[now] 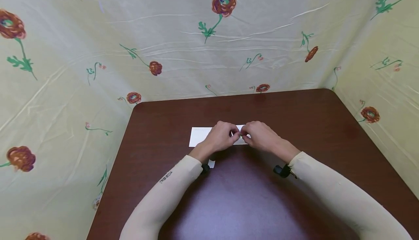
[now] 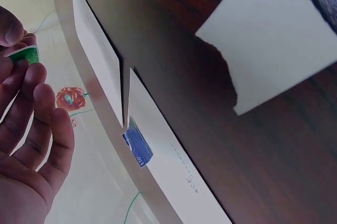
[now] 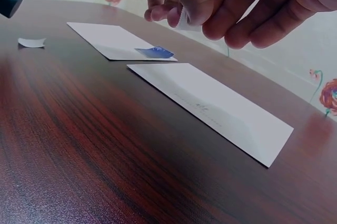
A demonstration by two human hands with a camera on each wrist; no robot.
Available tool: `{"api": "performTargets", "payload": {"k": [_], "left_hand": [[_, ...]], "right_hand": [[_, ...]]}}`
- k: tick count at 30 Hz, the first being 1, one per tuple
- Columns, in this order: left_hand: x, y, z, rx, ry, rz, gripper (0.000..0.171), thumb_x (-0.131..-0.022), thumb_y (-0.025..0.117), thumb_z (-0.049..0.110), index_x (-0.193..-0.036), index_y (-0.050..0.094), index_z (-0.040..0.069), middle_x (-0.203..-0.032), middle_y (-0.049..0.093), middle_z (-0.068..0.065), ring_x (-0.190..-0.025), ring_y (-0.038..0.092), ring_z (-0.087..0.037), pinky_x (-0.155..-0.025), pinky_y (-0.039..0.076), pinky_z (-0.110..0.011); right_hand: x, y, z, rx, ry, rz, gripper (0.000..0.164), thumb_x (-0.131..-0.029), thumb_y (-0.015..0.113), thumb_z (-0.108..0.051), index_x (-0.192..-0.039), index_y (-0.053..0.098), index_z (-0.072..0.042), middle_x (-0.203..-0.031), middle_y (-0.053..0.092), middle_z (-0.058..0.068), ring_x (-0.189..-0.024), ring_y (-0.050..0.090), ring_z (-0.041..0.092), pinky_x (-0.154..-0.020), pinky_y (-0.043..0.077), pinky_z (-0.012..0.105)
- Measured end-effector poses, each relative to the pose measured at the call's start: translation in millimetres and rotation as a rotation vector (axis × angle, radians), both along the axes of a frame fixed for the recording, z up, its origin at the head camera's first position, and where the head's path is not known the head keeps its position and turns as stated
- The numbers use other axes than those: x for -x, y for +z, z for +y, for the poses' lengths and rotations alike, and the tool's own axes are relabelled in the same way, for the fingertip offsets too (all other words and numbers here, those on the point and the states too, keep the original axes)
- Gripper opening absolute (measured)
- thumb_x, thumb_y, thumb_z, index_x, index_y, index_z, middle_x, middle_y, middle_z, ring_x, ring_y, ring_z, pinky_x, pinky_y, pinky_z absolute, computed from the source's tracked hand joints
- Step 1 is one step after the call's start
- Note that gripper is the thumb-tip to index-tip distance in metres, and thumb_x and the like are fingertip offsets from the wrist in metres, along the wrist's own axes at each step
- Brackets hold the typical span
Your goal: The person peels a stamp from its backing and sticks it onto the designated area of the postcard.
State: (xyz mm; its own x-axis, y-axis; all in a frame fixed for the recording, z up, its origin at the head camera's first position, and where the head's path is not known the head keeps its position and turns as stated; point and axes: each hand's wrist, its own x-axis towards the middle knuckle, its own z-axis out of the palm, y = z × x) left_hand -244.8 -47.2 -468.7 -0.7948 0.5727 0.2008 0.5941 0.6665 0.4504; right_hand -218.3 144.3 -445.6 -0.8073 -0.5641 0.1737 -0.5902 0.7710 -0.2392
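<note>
Both hands meet close over two white envelopes. Fingertips of my left hand (image 1: 222, 136) pinch a small green stamp (image 2: 25, 54) with a white edge. The right hand (image 1: 260, 136) pinches the same piece from the other side; in the right wrist view its pale side shows below the thumb. The left envelope (image 1: 198, 137) bears a blue stamp (image 2: 138, 146) at its right end, one edge lifted. Beside it lies the right envelope (image 3: 226, 111), with faint print and partly hidden by the hands in the head view.
A torn white paper scrap (image 1: 211, 164) lies on the dark brown table (image 1: 235, 203), nearer me than the envelopes. Black wrist cameras (image 1: 281, 171) sit below both sleeves. Flower-printed sheeting (image 1: 183, 51) hangs behind the table and at its sides.
</note>
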Motion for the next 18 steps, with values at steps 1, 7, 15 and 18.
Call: {"api": "performTargets", "payload": {"k": [1, 7, 15, 18], "left_hand": [[0.2, -0.2, -0.1, -0.003, -0.003, -0.003, 0.014, -0.091, 0.064, 0.024, -0.086, 0.076, 0.020, -0.073, 0.067, 0.013, -0.067, 0.057, -0.003, -0.060, 0.046, -0.021], [-0.2, 0.3, -0.3, -0.018, -0.014, -0.002, 0.015, -0.092, 0.062, 0.026, -0.086, 0.075, 0.021, -0.073, 0.066, 0.013, -0.068, 0.058, -0.002, -0.061, 0.046, -0.020], [-1.6, 0.0, 0.4, -0.011, -0.015, -0.013, 0.014, -0.092, 0.064, 0.024, -0.090, 0.077, 0.019, -0.074, 0.068, 0.012, -0.067, 0.058, -0.004, -0.061, 0.046, -0.021], [-2.1, -1.0, 0.5, -0.001, -0.012, -0.010, 0.014, -0.092, 0.064, 0.024, -0.091, 0.077, 0.019, -0.075, 0.068, 0.011, -0.068, 0.058, -0.004, -0.061, 0.047, -0.021]], "right_hand": [[-0.1, -0.3, 0.0, 0.002, -0.001, 0.004, 0.005, -0.087, 0.074, -0.013, -0.091, 0.077, -0.011, -0.080, 0.070, -0.002, -0.070, 0.060, 0.015, -0.067, 0.052, 0.032], [-1.0, -0.1, -0.2, 0.003, -0.008, 0.017, 0.006, -0.088, 0.074, -0.013, -0.092, 0.077, -0.010, -0.081, 0.070, 0.000, -0.070, 0.060, 0.016, -0.067, 0.053, 0.033], [-2.5, -0.6, 0.2, 0.006, -0.001, 0.031, 0.006, -0.088, 0.072, -0.013, -0.092, 0.077, -0.011, -0.080, 0.071, -0.001, -0.070, 0.061, 0.015, -0.065, 0.052, 0.033], [-2.7, -1.8, 0.6, 0.009, 0.005, 0.035, 0.006, -0.088, 0.072, -0.012, -0.091, 0.077, -0.011, -0.079, 0.070, -0.002, -0.069, 0.060, 0.014, -0.064, 0.051, 0.032]]}}
